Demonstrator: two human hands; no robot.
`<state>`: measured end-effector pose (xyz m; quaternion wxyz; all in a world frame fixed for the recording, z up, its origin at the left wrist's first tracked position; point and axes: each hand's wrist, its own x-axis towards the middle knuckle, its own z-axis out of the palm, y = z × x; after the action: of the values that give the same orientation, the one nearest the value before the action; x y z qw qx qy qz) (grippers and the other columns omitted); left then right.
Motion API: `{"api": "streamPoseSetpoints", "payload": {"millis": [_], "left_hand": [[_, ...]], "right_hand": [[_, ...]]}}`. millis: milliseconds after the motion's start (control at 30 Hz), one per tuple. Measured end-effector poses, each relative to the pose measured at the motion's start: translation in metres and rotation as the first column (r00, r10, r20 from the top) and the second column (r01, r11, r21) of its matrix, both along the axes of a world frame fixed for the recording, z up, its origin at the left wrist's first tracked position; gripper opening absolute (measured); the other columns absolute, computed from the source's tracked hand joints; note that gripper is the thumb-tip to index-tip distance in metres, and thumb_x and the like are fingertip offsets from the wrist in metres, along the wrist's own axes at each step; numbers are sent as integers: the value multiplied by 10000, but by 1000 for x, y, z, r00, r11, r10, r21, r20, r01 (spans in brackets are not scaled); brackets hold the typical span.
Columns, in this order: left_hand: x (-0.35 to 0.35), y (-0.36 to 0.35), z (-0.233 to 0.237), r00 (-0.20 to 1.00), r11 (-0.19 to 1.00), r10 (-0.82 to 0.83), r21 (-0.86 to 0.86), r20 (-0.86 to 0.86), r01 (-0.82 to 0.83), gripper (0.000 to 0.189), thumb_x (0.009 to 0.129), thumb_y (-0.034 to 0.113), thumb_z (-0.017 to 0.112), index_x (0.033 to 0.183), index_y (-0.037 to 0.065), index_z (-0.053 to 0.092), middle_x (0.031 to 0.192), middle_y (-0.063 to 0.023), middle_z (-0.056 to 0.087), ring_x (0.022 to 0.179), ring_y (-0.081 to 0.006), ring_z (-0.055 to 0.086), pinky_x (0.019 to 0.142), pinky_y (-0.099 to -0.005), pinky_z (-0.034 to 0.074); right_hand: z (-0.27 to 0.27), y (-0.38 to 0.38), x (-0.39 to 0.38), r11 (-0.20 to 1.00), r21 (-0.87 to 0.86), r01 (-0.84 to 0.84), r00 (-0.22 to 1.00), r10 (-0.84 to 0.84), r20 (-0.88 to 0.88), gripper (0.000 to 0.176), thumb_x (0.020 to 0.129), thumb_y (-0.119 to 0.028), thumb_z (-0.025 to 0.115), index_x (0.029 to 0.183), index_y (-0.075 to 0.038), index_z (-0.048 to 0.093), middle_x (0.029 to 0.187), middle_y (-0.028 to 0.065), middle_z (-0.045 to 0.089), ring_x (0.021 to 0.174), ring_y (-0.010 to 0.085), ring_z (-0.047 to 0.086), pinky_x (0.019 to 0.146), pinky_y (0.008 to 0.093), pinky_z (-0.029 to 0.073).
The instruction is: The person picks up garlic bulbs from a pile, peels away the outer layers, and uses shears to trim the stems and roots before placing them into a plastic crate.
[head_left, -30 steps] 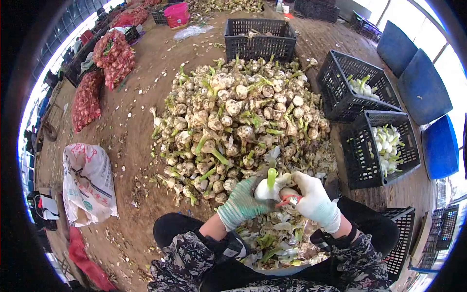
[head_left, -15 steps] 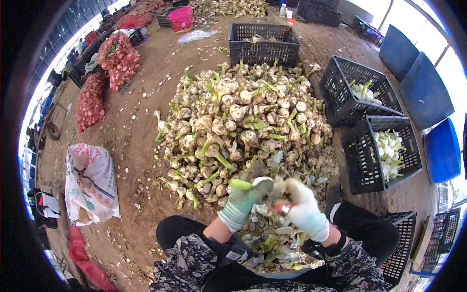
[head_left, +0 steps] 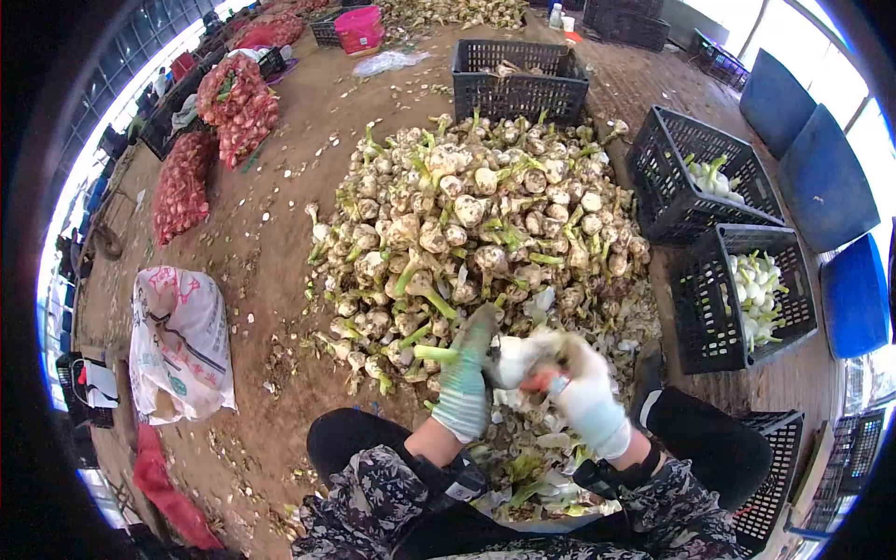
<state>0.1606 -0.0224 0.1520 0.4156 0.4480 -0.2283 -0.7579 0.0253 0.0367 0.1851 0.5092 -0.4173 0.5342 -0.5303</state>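
In a striped glove, my left hand [head_left: 465, 373] is closed around a garlic bulb [head_left: 507, 362], whose cut green stem pokes out on the left side of the fist. My right hand [head_left: 586, 387], gloved in white and smeared by motion, grips a small tool with a red part [head_left: 541, 381] right beside the bulb; its blade, if any, is blurred. Directly ahead lies a big heap of untrimmed garlic [head_left: 476, 224] with soil on the bulbs. Peeled skins and leaf scraps [head_left: 527, 476] are strewn between my knees, under both hands.
Two black crates [head_left: 695, 308] [head_left: 644, 177] at the right hold white trimmed garlic. Another black crate [head_left: 518, 93] stands behind the heap. At left are red mesh sacks [head_left: 182, 187] and a white woven bag [head_left: 182, 345]. Blue panels [head_left: 826, 177] line the right side.
My left hand has turned more upright, and the garlic in it now shows its pale side toward my right hand. My right hand stays close, still blurred. The whole view has shifted slightly.
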Motion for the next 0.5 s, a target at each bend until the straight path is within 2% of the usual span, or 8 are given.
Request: {"api": "streamPoseSetpoints", "payload": {"millis": [67, 133, 200, 233, 333, 400, 467, 500], "left_hand": [[4, -1, 15, 973, 994, -17, 104, -232, 43, 346, 867, 194, 510, 1184, 57, 489, 979, -38, 587, 862, -152, 576, 794, -297, 481], [4, -3, 20, 955, 999, 14, 40, -295, -2, 329, 838, 149, 522, 1155, 62, 501, 914, -31, 582, 808, -150, 583, 784, -304, 488], [5, -2, 17, 958, 996, -90, -52, -273, 79, 347, 824, 165, 547, 1149, 51, 501, 928, -35, 581, 817, -152, 584, 781, -303, 486], [4, 0, 18, 957, 995, -93, -50, -274, 83, 347, 824, 165, 547, 1149, 51, 501, 928, -35, 581, 817, -152, 584, 781, -303, 486], [1, 2, 23, 981, 974, -124, -205, -150, 92, 409, 850, 169, 537, 1228, 47, 439, 1007, -45, 564, 878, -123, 547, 800, -256, 450], [2, -4, 17, 999, 964, -10, -266, -41, -1, 404, 855, 232, 552, 1213, 74, 453, 982, -41, 566, 833, -127, 557, 732, -261, 478], [9, -7, 17, 947, 996, 68, 81, -314, -44, 417, 851, 327, 562, 1191, 101, 475, 929, -38, 572, 745, -134, 564, 627, -275, 501], [10, -10, 24, 942, 997, 71, 61, -329, -54, 442, 846, 446, 526, 1137, 113, 524, 874, -37, 574, 671, -141, 562, 546, -291, 503]], "right_hand": [[-6, -4, -15, 987, 139, 82, 833, -144, 534, 370, 816, -149, 579, 1139, -26, 446, 939, 104, 575, 756, 176, 580, 624, 304, 491], [-4, 2, -19, 992, 127, -9, 785, -71, 615, 387, 827, -170, 578, 1150, -15, 429, 1034, 108, 558, 846, 197, 586, 773, 313, 483], [0, 11, -17, 975, 113, -193, 692, 53, 720, 494, 803, -263, 624, 1174, -24, 403, 1105, 118, 516, 922, 183, 560, 800, 318, 474], [-12, 13, -12, 999, 47, -18, 847, -9, 532, 590, 761, -287, 675, 1195, -21, 375, 1134, 117, 487, 965, 175, 536, 824, 312, 460], [-4, 2, 2, 997, 70, 44, 921, -67, 383, 565, 749, -187, 686, 1188, -4, 382, 1127, 100, 481, 988, 160, 514, 836, 288, 442], [6, 4, 4, 988, 143, 65, 948, -106, 299, 518, 736, -83, 670, 1178, 14, 417, 1104, 88, 503, 992, 152, 509, 853, 267, 421], [-1, 5, -3, 999, 4, -43, 989, 42, 143, 414, 776, -89, 615, 1147, 11, 461, 1030, 67, 556, 864, 140, 554, 754, 260, 460], [-10, 1, -8, 996, 26, -81, 991, 83, -107, 376, 745, -23, 623, 1098, 40, 510, 1057, 112, 583, 969, 154, 542, 854, 265, 416]]}}
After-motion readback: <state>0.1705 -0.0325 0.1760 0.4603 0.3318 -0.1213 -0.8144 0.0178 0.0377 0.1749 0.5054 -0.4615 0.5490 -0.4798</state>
